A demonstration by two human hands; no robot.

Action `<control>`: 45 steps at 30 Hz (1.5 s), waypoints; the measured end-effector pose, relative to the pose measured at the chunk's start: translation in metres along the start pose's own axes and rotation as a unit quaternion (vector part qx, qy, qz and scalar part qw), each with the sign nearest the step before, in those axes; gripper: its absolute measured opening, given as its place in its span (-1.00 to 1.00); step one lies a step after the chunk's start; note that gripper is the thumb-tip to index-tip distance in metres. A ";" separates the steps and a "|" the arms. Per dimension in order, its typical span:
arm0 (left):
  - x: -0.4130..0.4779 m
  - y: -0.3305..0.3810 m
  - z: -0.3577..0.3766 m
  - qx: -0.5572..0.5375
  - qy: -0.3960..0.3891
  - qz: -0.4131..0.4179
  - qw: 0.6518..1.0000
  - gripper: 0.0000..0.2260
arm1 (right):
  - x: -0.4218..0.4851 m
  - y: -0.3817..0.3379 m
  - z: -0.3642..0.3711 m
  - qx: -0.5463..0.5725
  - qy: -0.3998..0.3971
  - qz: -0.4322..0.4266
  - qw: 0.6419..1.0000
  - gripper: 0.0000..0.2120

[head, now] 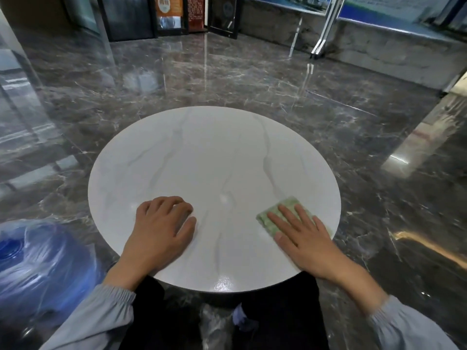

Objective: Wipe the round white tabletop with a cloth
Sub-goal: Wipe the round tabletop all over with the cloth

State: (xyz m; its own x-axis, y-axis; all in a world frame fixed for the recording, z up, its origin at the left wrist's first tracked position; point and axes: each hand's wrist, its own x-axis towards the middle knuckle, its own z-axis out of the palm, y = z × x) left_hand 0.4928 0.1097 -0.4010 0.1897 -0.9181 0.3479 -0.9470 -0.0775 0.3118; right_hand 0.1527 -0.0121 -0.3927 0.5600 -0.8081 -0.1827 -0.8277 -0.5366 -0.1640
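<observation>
The round white tabletop [202, 160] with faint grey veins fills the middle of the head view. A small folded green cloth [273, 215] lies flat near its right edge. My right hand [303, 238] presses on the cloth with straight, spread fingers and covers most of it. My left hand [161, 231] rests on the bare tabletop at the near left, its fingers bent with the tips touching the surface, holding nothing.
A blue water jug [32, 263] wrapped in plastic stands on the floor at the near left. Glossy dark marble floor [227, 79] surrounds the table. A metal stand [323, 39] and dark display panels [171, 16] stand far behind.
</observation>
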 end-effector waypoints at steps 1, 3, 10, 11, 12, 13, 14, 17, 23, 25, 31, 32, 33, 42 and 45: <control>0.000 0.000 0.000 0.003 -0.001 0.001 1.000 -0.76 | 0.014 0.008 -0.004 0.005 0.000 0.038 0.999 -0.47; -0.001 0.001 -0.002 0.012 -0.011 0.000 1.000 -0.73 | 0.040 0.009 -0.008 0.010 0.005 0.079 0.997 -0.48; -0.002 0.001 -0.004 -0.009 -0.027 -0.018 0.999 -0.68 | -0.017 -0.086 0.031 0.015 0.012 -0.077 0.997 -0.48; -0.002 0.001 -0.004 -0.011 -0.028 -0.020 0.999 -0.68 | -0.036 -0.089 0.034 0.029 0.011 -0.097 0.995 -0.50; -0.002 0.002 -0.004 -0.009 -0.029 -0.019 0.999 -0.69 | -0.050 -0.084 0.033 0.039 0.012 -0.104 0.994 -0.52; -0.002 0.002 -0.003 -0.006 -0.029 -0.015 0.999 -0.69 | -0.060 -0.074 0.031 0.043 0.016 -0.098 0.994 -0.53; -0.001 0.002 -0.002 -0.004 -0.027 -0.012 1.000 -0.70 | -0.064 -0.061 0.027 0.045 0.024 -0.082 0.995 -0.54; 0.000 0.001 -0.003 -0.009 -0.026 -0.014 1.000 -0.70 | -0.049 -0.010 0.012 0.051 0.044 0.011 0.998 -0.52; 0.000 -0.003 0.000 -0.003 -0.018 -0.010 1.000 -0.72 | 0.042 0.076 -0.011 0.041 0.021 0.158 0.986 -0.44; 0.001 -0.002 -0.001 -0.007 -0.011 -0.013 1.000 -0.70 | 0.069 0.079 -0.016 0.036 0.016 0.160 0.986 -0.44; 0.003 0.003 -0.006 -0.054 0.038 -0.082 0.994 -0.66 | 0.140 0.016 -0.032 0.048 -0.018 0.128 0.990 -0.46; 0.003 0.006 -0.009 -0.059 0.053 -0.098 0.992 -0.66 | 0.148 -0.010 -0.032 0.045 -0.019 0.098 0.994 -0.47; 0.002 0.008 -0.011 -0.064 0.065 -0.115 0.989 -0.66 | 0.150 -0.038 -0.029 0.040 -0.023 0.056 0.997 -0.47; 0.001 0.000 -0.018 -0.095 0.134 -0.270 0.949 -0.59 | 0.045 -0.163 0.019 0.005 -0.056 -0.269 0.961 -0.49; 0.003 0.000 -0.018 -0.077 0.097 -0.272 0.954 -0.64 | 0.058 -0.135 0.003 -0.022 -0.056 -0.250 0.966 -0.50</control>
State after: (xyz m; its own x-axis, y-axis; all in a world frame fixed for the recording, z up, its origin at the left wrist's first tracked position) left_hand 0.4976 0.1140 -0.3840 0.7012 -0.6676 0.2501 -0.6480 -0.4505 0.6141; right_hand 0.2966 0.0142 -0.3836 0.8887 -0.4149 -0.1950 -0.4516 -0.8653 -0.2175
